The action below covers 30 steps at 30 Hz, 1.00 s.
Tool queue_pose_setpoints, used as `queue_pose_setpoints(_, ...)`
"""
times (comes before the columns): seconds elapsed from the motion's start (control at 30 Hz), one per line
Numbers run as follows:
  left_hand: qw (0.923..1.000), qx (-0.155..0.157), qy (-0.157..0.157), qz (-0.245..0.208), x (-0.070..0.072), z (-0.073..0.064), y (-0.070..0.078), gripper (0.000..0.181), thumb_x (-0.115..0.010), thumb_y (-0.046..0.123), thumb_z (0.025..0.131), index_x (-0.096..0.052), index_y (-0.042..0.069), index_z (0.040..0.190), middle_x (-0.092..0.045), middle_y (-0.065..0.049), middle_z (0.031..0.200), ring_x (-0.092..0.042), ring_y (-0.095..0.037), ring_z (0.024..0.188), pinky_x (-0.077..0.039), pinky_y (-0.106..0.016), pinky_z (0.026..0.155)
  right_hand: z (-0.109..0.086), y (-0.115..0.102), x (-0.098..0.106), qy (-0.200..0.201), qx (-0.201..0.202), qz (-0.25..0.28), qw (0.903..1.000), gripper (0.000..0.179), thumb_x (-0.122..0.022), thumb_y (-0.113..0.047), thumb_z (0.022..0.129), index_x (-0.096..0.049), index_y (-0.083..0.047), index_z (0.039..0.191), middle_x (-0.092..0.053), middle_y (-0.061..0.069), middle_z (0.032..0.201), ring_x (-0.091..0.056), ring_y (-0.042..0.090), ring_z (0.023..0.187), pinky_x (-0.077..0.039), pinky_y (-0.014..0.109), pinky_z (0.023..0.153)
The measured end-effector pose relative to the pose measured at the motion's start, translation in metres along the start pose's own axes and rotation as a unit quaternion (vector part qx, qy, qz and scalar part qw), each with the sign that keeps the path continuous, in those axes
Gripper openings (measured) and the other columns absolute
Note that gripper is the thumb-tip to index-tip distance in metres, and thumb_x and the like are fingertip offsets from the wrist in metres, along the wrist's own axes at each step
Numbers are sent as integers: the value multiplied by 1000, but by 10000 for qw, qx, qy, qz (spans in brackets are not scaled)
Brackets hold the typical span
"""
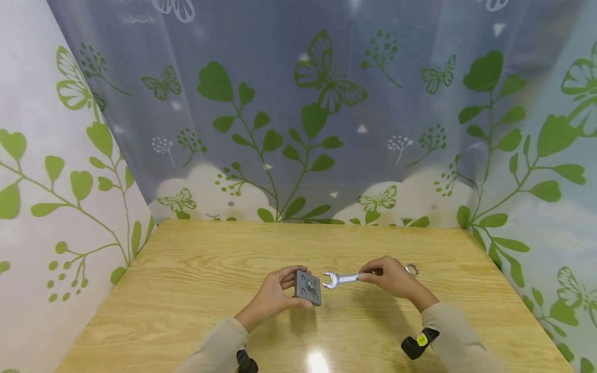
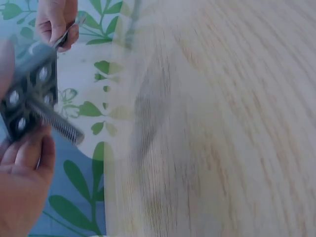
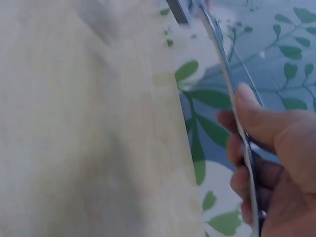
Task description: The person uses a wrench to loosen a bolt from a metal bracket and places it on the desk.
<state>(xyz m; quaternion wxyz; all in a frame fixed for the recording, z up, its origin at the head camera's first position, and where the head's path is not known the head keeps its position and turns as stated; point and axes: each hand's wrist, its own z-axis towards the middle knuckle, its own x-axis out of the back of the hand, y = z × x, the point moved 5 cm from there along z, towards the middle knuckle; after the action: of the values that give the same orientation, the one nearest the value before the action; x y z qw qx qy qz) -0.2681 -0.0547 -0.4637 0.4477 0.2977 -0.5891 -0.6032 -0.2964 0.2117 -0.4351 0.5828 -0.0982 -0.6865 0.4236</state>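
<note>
My left hand [image 1: 272, 296] holds a dark grey square metal plate [image 1: 302, 296] on edge above the table, thumb at the bottom and fingers at the top. The plate has holes near its corners, and a bolt head [image 1: 312, 284] sits at its middle. From the other side sticks out the bolt's threaded shank [image 2: 61, 126], in the left wrist view. My right hand [image 1: 391, 277] pinches a silver wrench [image 1: 346, 278] by its handle. Its forked end points at the bolt head, a small gap away in the head view; the ring end [image 1: 412, 269] shows beyond the hand.
The wood-grain table [image 1: 210, 269] spreads under both hands. Behind it hangs a blue-grey curtain [image 1: 401, 114] with green leaves and butterflies, and printed sheets also flank both sides. A black camera [image 1: 420, 343] is strapped to the right wrist, another [image 1: 245, 362] to the left.
</note>
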Motion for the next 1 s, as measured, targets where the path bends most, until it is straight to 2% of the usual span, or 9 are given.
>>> queue_pose_setpoints(0.07,9990,-54,417,161,1,0,1,80,-87,24,66,-51,3,135,-56,-17,134,-58,-29,119,-50,-40,97,-5,-1,-7,296,-139,111,9994,27,-63,-30,92,-73,-6,100,-68,9,82,-46,9,58,-40,23,49)
queue_pose_setpoints(0.17,9941,-206,993,391,3,0,4,81,-86,25,66,-50,4,135,-56,-18,133,-59,-29,117,-52,-39,95,-11,-7,-20,607,-261,302,9974,28,-62,-29,93,-73,-4,100,-65,9,77,-45,7,56,-39,22,47)
queue_pose_setpoints(0.3,9873,-355,1450,547,3,0,7,79,-86,23,67,-50,2,134,-57,-19,131,-60,-30,116,-52,-38,95,-15,-17,-37,819,-376,724,9933,28,-62,-26,93,-72,-1,101,-65,11,78,-50,11,60,-44,23,49)
queue_pose_setpoints(0.43,9844,-411,1600,600,2,0,8,77,-86,21,68,-51,-1,133,-57,-20,131,-60,-31,115,-52,-38,94,-17,-23,-50,1025,-540,1018,9880,29,-63,-26,93,-72,0,102,-64,12,77,-54,16,62,-46,24,50)
queue_pose_setpoints(0.6,9812,-468,1728,717,1,0,9,77,-86,22,67,-51,-1,132,-58,-19,131,-60,-31,116,-51,-38,95,-17,-30,-61,1148,-620,1069,9857,29,-63,-24,93,-72,2,100,-63,11,74,-54,16,62,-47,23,52)
queue_pose_setpoints(0.83,9782,-514,1795,912,2,-1,12,81,-86,28,66,-50,0,133,-57,-16,133,-58,-32,118,-48,-49,98,-17,-39,-72,1241,-840,1390,9789,31,-64,-25,92,-71,3,101,-62,11,73,-51,14,62,-45,22,52)
queue_pose_setpoints(1.0,9783,-586,1729,984,5,0,17,78,-85,27,68,-51,3,134,-59,-13,131,-60,-29,117,-50,-43,96,-15,-43,-72,1360,-966,1448,9753,29,-65,-25,92,-72,2,99,-60,10,70,-47,11,59,-40,21,49)
